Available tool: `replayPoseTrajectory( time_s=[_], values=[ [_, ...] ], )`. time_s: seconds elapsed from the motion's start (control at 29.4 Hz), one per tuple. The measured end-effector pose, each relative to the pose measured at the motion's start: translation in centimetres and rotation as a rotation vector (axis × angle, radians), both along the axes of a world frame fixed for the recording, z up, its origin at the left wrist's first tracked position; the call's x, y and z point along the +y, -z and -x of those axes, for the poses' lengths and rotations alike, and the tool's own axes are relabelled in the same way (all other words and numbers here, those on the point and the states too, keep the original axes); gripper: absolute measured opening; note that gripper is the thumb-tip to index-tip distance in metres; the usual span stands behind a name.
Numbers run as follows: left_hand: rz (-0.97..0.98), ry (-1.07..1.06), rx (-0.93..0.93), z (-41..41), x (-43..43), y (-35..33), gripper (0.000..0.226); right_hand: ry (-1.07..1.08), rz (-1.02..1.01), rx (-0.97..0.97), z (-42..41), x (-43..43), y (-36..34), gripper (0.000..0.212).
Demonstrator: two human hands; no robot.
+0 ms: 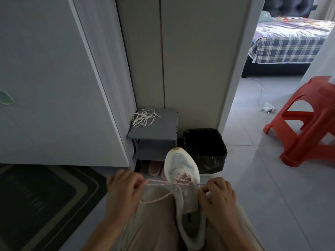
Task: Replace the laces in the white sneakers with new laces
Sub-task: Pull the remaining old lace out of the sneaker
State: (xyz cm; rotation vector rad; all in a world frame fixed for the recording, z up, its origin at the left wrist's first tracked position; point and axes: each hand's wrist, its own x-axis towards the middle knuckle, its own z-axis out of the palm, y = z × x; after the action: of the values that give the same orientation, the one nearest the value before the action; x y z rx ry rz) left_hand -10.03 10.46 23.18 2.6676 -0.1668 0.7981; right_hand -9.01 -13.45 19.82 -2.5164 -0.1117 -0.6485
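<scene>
Head view: white sneaker (183, 171) lies on the person's lap, toe pointing away. Left hand (125, 187), left of the sneaker, pinches the pink lace (159, 182) with curled fingers. Right hand (219, 194) pinches the lace at the sneaker's right edge. Beyond the toe: grey shelf (163, 131) with loose white laces (143, 117) on top, and a black bin (206, 142). Tiled floor (262, 178). Red stool (304, 120) far right of the sneaker, bed (286, 44) far beyond.

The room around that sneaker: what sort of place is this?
Probably a home hallway by a bedroom: a small grey shoe rack with pink slippers beneath, a lined bin, and a bed with a plaid cover through the doorway.
</scene>
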Motion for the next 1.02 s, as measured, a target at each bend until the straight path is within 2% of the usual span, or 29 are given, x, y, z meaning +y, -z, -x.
replayPoseTrajectory(
  time_s=[0.1,0.17,0.24,0.34,0.51,0.61,0.68,0.78,0.88,0.95,1.02],
  values=[
    [0.073,-0.101,0.129,0.6,0.9,2.1,0.014,-0.082,0.041,-0.007,0.0,0.2,0.0,0.019],
    [0.037,-0.089,0.125,0.4,-1.5,2.5,0.022,-0.103,0.016,0.021,-0.1,0.1,0.1,0.012],
    [-0.035,0.0,0.058,0.0,-4.5,1.6,0.025,-0.099,0.004,0.066,-0.2,0.0,0.2,0.018],
    [-0.205,0.19,0.018,-1.0,-8.3,0.4,0.02,-0.104,0.006,0.046,-0.1,0.0,-0.1,0.011],
    [-0.383,0.192,0.183,-2.9,-10.5,-0.4,0.026,-0.095,-0.028,0.038,-0.1,-0.4,-0.1,0.008],
    [-0.315,0.267,0.136,-2.1,-9.5,-1.4,0.015,-0.06,-0.062,0.067,-0.1,-0.7,0.1,0.01],
    [-0.233,0.261,0.149,-0.8,-7.1,-1.9,0.017,-0.039,-0.068,0.08,-0.2,-0.8,0.0,0.011],
    [-0.057,0.097,0.143,0.5,-1.2,-1.5,0.016,-0.049,-0.057,0.135,-0.3,-0.6,-0.1,0.014],
    [0.172,-0.165,0.246,0.6,3.6,-1.2,0.031,-0.071,-0.037,0.16,-0.3,-0.4,0.0,0.017],
    [0.192,-0.242,0.264,0.4,3.5,-1.2,0.033,-0.081,-0.041,0.176,-0.2,-0.2,-0.1,0.015],
    [0.084,-0.212,0.245,0.2,1.0,-0.8,0.027,-0.085,-0.063,0.176,-0.1,0.0,-0.4,0.015]
  ],
)
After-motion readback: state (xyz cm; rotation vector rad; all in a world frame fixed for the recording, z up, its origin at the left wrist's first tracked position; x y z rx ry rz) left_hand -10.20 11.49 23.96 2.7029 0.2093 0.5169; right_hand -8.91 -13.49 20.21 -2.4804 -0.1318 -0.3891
